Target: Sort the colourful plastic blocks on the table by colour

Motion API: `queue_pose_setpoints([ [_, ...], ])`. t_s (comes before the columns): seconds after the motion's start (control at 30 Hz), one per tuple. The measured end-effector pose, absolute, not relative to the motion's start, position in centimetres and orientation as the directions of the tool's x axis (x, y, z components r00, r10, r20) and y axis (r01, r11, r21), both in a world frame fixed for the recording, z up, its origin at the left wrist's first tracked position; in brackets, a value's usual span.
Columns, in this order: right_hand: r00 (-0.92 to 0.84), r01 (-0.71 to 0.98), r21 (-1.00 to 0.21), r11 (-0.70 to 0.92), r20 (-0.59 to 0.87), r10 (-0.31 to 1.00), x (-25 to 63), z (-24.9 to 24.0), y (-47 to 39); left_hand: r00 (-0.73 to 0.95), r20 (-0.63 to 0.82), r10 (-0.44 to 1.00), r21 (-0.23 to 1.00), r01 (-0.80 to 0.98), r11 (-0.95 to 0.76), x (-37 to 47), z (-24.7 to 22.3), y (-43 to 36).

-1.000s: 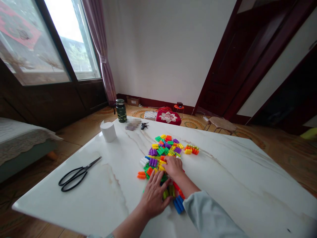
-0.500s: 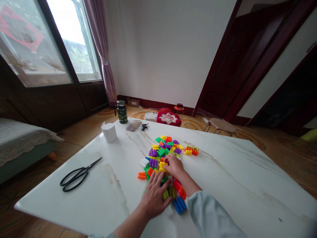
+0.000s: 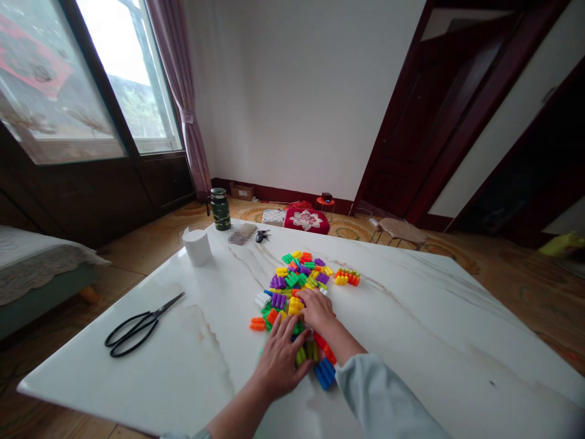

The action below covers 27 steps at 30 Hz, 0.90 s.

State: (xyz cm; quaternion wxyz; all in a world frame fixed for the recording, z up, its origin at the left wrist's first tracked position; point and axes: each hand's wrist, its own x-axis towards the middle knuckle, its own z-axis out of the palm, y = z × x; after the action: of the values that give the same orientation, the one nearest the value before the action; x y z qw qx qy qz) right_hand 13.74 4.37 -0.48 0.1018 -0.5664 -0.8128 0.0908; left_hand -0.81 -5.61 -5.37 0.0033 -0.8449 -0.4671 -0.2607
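A loose heap of colourful plastic building blocks (image 3: 292, 280) spreads over the white marbled table (image 3: 402, 341). My left hand (image 3: 280, 360) lies open with spread fingers on the near left side of the heap, over green and yellow-green blocks. Just beyond it, my right hand (image 3: 317, 311) reaches in from the right, fingers bent loosely over the blocks. Its fingertips are beside a yellow block (image 3: 295, 306), and what lies beneath them is hidden. A blue block (image 3: 325, 374) sits near my wrists, and an orange one (image 3: 257, 324) lies at the left.
Black-handled scissors (image 3: 144, 326) lie on the left of the table. Behind them stand a white paper roll (image 3: 197, 247) and a camouflage bottle (image 3: 220, 209), with keys (image 3: 262, 236) nearby. A joined orange-and-yellow group of blocks (image 3: 347, 277) sits right of the heap. A stool (image 3: 401, 231) stands beyond.
The view has shifted slightly, moving the scene a little to the left. Both hands stay on the heap, and the right hand has moved only slightly over the blocks.
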Motion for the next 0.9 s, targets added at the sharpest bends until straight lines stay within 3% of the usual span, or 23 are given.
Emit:
queue_pose_setpoints([
  [0.13, -0.273, 0.86, -0.373, 0.348, 0.239, 0.932, 13.7, 0.7, 4.0, 0.428, 0.423, 0.798, 0.261, 0.786, -0.56, -0.8, -5.2, -5.6],
  [0.23, -0.073, 0.692, -0.645, 0.325, 0.386, 0.92, 14.1, 1.5, 3.0, 0.436, 0.414, 0.799, 0.272, 0.779, -0.566, -0.9, -5.3, -5.5],
  [0.3, 0.073, 0.434, -0.868, 0.241, 0.301, 0.951, 14.3, 1.5, 1.9, 0.449, 0.418, 0.789, 0.27, 0.768, -0.58, -1.1, -5.5, -5.4],
  [0.37, 0.145, 0.111, -0.991, 0.076, 0.092, 0.985, 14.4, 1.1, 0.5, 0.453, 0.437, 0.777, 0.278, 0.754, -0.595, -1.2, -5.8, -5.4],
  [0.43, 0.146, -0.131, -0.989, -0.074, -0.093, 0.985, 14.5, 0.3, -1.0, 0.438, 0.465, 0.769, 0.308, 0.735, -0.604, -1.4, -6.0, -5.3],
  [0.5, 0.144, -0.243, -0.96, -0.14, -0.178, 0.973, 14.6, -0.8, -2.5, 0.415, 0.49, 0.767, 0.351, 0.711, -0.609, -1.5, -6.2, -5.3],
  [0.63, 0.105, -0.213, -0.963, -0.164, -0.19, 0.976, 14.6, -3.0, -4.8, 0.386, 0.507, 0.771, 0.438, 0.655, -0.616, -1.5, -6.2, -5.3],
  [0.9, -0.005, 0.1, -0.991, 0.091, 0.09, 0.996, 14.8, -4.2, -6.2, 0.367, 0.533, 0.762, 0.542, 0.543, -0.641, -1.4, -5.5, -5.3],
])
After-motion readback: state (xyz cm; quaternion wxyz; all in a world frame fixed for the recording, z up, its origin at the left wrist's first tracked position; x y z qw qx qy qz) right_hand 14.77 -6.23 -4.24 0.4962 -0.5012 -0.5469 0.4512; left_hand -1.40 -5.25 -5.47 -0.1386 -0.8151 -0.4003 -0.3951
